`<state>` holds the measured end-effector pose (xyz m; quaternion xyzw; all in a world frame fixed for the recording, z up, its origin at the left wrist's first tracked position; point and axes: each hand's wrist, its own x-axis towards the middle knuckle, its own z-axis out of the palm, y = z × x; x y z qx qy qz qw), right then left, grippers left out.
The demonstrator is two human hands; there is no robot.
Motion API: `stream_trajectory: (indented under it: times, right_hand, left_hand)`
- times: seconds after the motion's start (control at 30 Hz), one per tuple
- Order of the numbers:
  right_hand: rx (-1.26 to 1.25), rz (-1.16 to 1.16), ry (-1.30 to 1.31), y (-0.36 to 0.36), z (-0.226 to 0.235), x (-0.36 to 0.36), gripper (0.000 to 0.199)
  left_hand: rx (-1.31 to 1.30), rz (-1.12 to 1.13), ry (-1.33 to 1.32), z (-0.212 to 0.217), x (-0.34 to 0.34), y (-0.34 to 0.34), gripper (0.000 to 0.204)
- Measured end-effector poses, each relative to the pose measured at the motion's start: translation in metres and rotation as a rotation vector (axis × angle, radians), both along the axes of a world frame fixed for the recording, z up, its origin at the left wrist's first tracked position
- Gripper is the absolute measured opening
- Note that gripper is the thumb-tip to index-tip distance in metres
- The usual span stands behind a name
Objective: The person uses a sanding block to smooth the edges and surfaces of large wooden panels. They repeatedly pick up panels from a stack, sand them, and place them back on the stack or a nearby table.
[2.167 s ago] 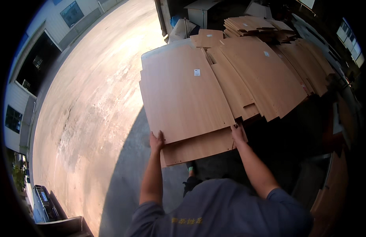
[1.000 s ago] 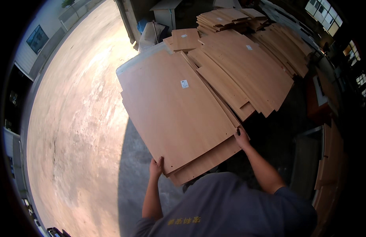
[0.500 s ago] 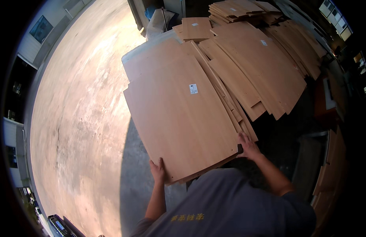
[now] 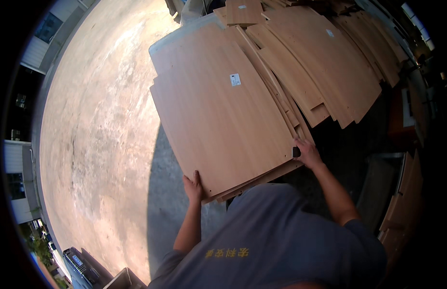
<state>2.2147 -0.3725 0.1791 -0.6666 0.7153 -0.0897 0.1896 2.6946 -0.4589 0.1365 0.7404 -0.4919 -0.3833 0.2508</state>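
- Nearest, the person's left hand (image 4: 193, 187) grips the near left corner of the top large light-brown wooden panel (image 4: 223, 125), fingers curled over its edge and thumb side on the face, so this grip is pinching the panel.
- The right hand (image 4: 308, 153) sits at the near right corner of the same panel, fingers wrapped around the edge beside a small dark fitting (image 4: 296, 152); this grip too is pinching the panel.
- Change: compared with 0.5 s ago and 1 s ago, the panel now fills more of the view and lies squarer over the stack of similar panels (image 4: 262, 180) beneath it, whose near edges now show only as thin layers below the panel's near edge. Both hands have kept the same corners throughout. In my judgement the sheet is being shifted and aligned on the stack, not lifted clear.
- The panel lies between the 2 grips and stretches away from the person; a small white label (image 4: 235, 79) sits on its far half.
- Right of the panel, more light-brown panels (image 4: 325, 62) fan out in overlapping layers.
- Left of the panel spreads sunlit concrete floor (image 4: 98, 120).
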Motion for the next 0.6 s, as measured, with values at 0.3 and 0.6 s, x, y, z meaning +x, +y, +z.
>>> stream_trajectory:
  times: [0.3,0.6]
  right_hand:
    - [0.111,-0.714,-0.209,0.056,-0.026,-0.014,0.057]
    - [-0.115,-0.654,-0.261,0.049,-0.001,0.059,0.046]
  left_hand:
    - [-0.143,-0.145,-0.024,-0.014,0.005,-0.007,0.079]
    - [-0.199,-0.177,-0.032,-0.016,0.002,-0.097,0.078]
